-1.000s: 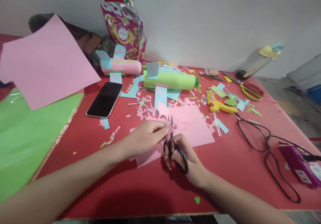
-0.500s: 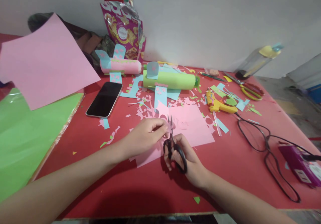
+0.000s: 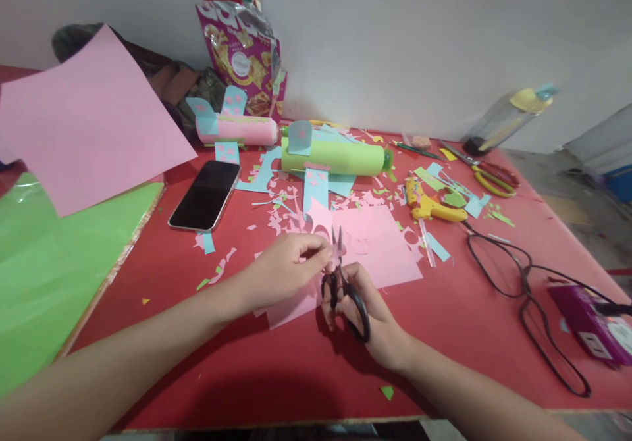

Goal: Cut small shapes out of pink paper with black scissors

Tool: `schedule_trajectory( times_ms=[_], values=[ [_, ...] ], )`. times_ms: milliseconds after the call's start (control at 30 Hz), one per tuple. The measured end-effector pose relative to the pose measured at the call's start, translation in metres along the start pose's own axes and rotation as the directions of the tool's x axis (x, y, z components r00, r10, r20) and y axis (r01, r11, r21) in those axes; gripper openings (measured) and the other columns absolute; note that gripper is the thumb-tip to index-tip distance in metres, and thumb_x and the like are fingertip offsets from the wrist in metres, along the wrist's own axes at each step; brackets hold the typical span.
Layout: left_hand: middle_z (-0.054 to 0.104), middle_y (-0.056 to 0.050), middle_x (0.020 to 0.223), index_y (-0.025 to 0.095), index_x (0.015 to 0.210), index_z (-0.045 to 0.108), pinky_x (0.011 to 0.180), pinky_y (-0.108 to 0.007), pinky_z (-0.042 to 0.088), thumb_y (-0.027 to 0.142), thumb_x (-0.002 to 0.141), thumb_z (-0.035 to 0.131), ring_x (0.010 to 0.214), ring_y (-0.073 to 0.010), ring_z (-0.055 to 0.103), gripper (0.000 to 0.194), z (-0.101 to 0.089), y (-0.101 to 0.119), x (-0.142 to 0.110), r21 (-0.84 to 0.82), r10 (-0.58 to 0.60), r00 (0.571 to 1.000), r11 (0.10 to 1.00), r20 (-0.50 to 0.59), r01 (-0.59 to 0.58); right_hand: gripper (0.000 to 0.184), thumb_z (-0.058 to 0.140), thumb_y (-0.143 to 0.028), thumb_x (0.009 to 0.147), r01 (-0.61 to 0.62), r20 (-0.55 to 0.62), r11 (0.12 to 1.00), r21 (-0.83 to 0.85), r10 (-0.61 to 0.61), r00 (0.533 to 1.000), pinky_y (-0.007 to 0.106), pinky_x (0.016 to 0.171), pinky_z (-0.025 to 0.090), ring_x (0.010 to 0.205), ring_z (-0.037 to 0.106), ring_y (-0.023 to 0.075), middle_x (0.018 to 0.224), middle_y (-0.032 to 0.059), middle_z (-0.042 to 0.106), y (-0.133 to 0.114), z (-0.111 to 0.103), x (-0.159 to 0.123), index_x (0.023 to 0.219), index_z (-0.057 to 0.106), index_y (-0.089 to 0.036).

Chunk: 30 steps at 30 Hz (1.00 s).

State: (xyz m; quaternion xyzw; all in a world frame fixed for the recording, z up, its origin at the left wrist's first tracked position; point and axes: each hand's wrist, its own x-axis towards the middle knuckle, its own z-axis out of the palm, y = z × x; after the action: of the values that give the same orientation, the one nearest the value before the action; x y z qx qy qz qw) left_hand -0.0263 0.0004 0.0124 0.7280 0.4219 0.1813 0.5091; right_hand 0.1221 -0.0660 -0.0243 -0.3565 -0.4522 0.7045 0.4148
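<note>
My right hand [image 3: 368, 312] grips black-handled scissors [image 3: 356, 306], their blades pointing away from me and slightly apart. Pinched in the fingers of my left hand [image 3: 293, 263] is a small pink paper piece [image 3: 336, 255], which sits at the scissor blades; its outline is partly hidden. Pink paper sheets [image 3: 388, 247] lie on the red table beneath both hands. Just beyond are pink scraps with round cut-outs. A green paper-covered bottle [image 3: 340, 158] with light blue wings and fins lies behind them, and a pink one [image 3: 241, 129] of similar shape is to its left.
A phone [image 3: 206, 195] lies left of my hands. To the right are a yellow glue gun [image 3: 434, 207] with its cord, larger scissors [image 3: 486, 172] and a purple power strip [image 3: 590, 326]. A clear bottle [image 3: 508, 122] and a snack bag [image 3: 244, 59] stand at the back.
The scissor blades have opened a little wider at the small pink paper piece. Both hands stay in nearly the same place.
</note>
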Motion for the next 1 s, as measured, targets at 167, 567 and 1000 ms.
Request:
schedule_trajectory(
  times_ms=[167, 567, 1000],
  values=[
    [0.049, 0.003, 0.061, 0.016, 0.063, 0.049, 0.055, -0.020, 0.035, 0.025, 0.081, 0.036, 0.059, -0.0098, 0.046, 0.024, -0.003, -0.001, 0.001, 0.008, -0.005, 1.000, 1.000, -0.009, 0.005, 0.029, 0.050, -0.045, 0.077, 0.001, -0.011, 1.000, 0.004, -0.001, 1.000, 0.025, 0.050, 0.036, 0.049, 0.042, 0.0088, 0.059, -0.0064, 0.041, 0.000, 0.001, 0.000, 0.079, 0.030, -0.023],
    [0.046, 0.005, 0.058, 0.016, 0.058, 0.044, 0.052, -0.019, 0.032, 0.025, 0.080, 0.039, 0.055, -0.0078, 0.040, 0.024, -0.010, 0.003, 0.000, 0.008, 0.015, 0.996, 1.000, -0.089, -0.014, 0.030, 0.049, -0.046, 0.077, -0.007, -0.002, 1.000, -0.013, 0.007, 1.000, 0.025, 0.050, 0.035, 0.048, 0.039, 0.0076, 0.063, -0.0057, 0.045, 0.000, 0.001, 0.000, 0.077, 0.029, -0.023],
    [0.047, 0.004, 0.058, 0.016, 0.058, 0.041, 0.055, -0.021, 0.034, 0.026, 0.080, 0.038, 0.056, -0.0090, 0.042, 0.025, -0.012, 0.005, -0.002, 0.153, 0.069, 0.990, 0.987, -0.126, -0.049, 0.032, 0.051, -0.046, 0.075, -0.029, -0.014, 1.000, 0.000, 0.029, 0.999, 0.024, 0.049, 0.035, 0.049, 0.041, 0.0077, 0.063, -0.0051, 0.045, -0.001, 0.002, 0.000, 0.077, 0.029, -0.023]
  ],
)
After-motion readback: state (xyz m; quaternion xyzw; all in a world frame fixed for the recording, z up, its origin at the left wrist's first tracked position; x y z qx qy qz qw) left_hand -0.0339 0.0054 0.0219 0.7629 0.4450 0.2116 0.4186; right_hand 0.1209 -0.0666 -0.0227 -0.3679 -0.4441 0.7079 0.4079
